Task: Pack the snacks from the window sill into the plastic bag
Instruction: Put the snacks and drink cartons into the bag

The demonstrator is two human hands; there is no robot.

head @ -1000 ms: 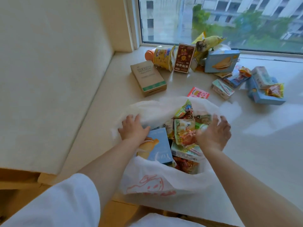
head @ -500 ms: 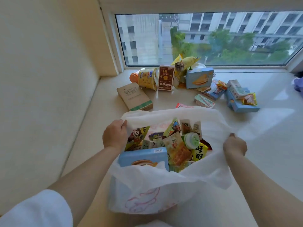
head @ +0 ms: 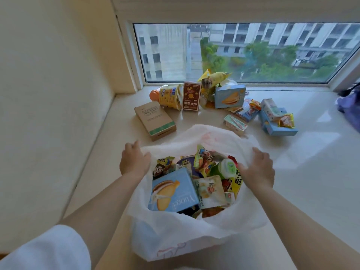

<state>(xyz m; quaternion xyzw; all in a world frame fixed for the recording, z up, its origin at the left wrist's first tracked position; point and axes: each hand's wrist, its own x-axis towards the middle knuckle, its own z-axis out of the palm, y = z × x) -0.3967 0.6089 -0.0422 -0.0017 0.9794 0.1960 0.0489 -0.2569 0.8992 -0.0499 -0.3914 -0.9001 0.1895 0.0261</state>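
Left hand point(head: 134, 160) is out in front on a bare, straight forearm, knuckles up, fingers curled over the left rim of the white plastic bag point(head: 181, 232) and gripping it. Right hand point(head: 257, 168) mirrors it on the right rim, fingers bent down into the film, holding that edge. Between them the bag's mouth gapes wide, sitting near on the pale window sill point(head: 311, 172). A white sleeve point(head: 44, 248) shows at the near left.

Inside, packed tight: a light-blue box point(head: 171, 191) with a cream-filled cake pictured on it and the word "Yuoget", or something close, along its near edge, the lettering hard to make out. Beside it a pale packet point(head: 210, 190) with red characters, a green-capped small bottle point(head: 228, 166), and a yellow wrapper point(head: 236, 182) with bold black Chinese characters.

Farther off, snacks not yet packed lie on the sill by the window point(head: 243, 53): a brown carton point(head: 153, 119) lying flat at the far left, a yellow bottle point(head: 167, 96) on its side with "BIG" legible, an upright dark-brown box point(head: 191, 96) with yellow Chinese characters, a second blue cake box point(head: 229, 96) standing, and at the right a heap of small packets on a blue box point(head: 278, 125). Their fine print is too small to read.
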